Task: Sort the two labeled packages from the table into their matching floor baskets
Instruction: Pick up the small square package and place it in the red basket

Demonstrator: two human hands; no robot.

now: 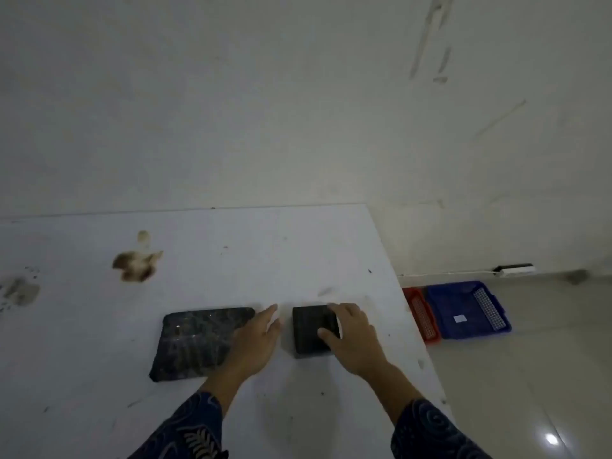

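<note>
The flat white table [231,253] has a smooth, matt top, marked with brown stains and dark specks. On it, the larger dark package [195,342] is wrapped in glossy, crinkled plastic film that catches light. Just right of that package, the smaller dark square package [308,329] looks duller, with a fine grid texture. Right of the table, the blue plastic basket [463,303] and red plastic basket [422,313] sit on glossy, reflective pale floor tiles [530,392].
</note>
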